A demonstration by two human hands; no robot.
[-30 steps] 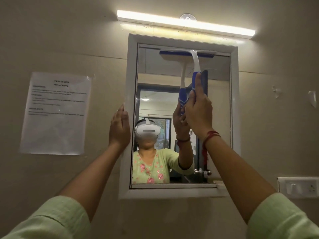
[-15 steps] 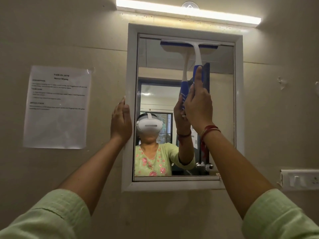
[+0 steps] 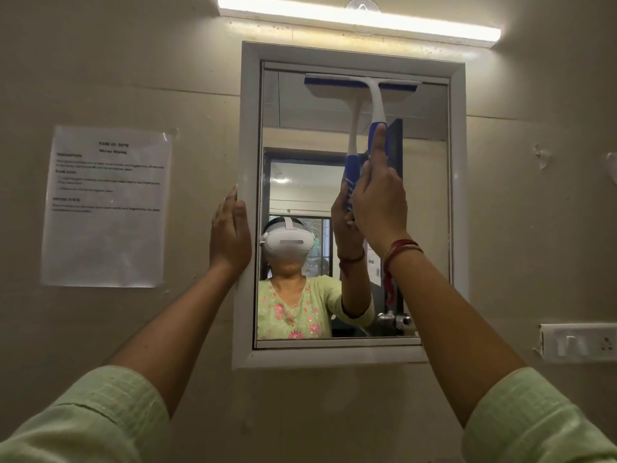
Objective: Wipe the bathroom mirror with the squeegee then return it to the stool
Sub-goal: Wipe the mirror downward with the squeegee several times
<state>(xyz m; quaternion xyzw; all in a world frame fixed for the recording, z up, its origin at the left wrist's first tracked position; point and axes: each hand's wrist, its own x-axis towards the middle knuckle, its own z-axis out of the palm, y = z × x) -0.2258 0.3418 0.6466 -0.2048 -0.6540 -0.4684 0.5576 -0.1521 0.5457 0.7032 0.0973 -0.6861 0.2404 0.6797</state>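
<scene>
Squeegee (image 3: 362, 86) sits at the mirror's (image 3: 300, 135) top edge, my right hand (image 3: 379, 202) gripping its handle, left hand (image 3: 230, 233) flat on the frame; uneven pressure, I judge, could leave streaks.

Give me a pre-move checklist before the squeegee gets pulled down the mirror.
1. Grip: right hand closed around the blue handle of the squeegee, index finger along it: ok.
2. Blade at the top of the mirror glass, roughly level: ok.
3. Blade pressed flat on the glass: cannot tell.
4. Left hand rests on the frame's left edge, off the glass: ok.
5. Path below the blade free of objects: ok.
6. Stool for the return: not in view, cannot tell.
</scene>
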